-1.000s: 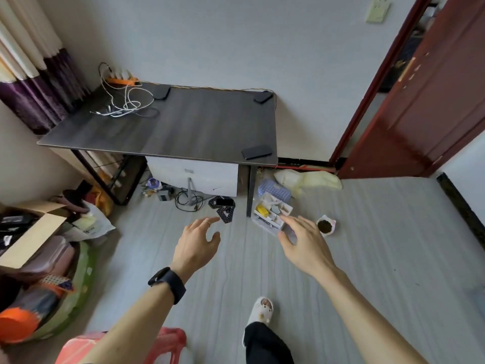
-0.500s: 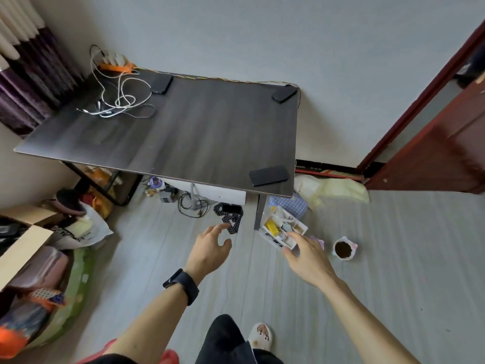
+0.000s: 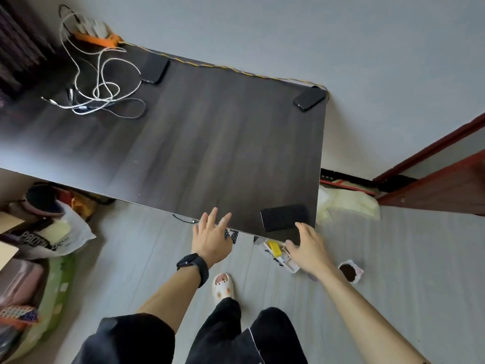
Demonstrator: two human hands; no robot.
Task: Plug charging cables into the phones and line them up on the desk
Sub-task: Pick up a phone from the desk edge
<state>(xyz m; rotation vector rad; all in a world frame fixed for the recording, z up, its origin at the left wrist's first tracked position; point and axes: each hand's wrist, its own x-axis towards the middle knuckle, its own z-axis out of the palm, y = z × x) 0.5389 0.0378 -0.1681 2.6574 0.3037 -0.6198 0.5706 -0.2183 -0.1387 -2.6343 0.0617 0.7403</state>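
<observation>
At the surface's [image 3: 210, 143] near corner, right hand [image 3: 312, 248] spread beside the nearest phone [image 3: 284, 217], left hand [image 3: 211, 235] spread, empty; gathering step barely begun — next, grasp it, carry toward the cables [image 3: 105, 82].

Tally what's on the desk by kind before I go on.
Black phones: 3 (near corner, far right corner, far left by the cables)
White charging cable tangle: 1
Orange power strip: 1
Total: 5
</observation>
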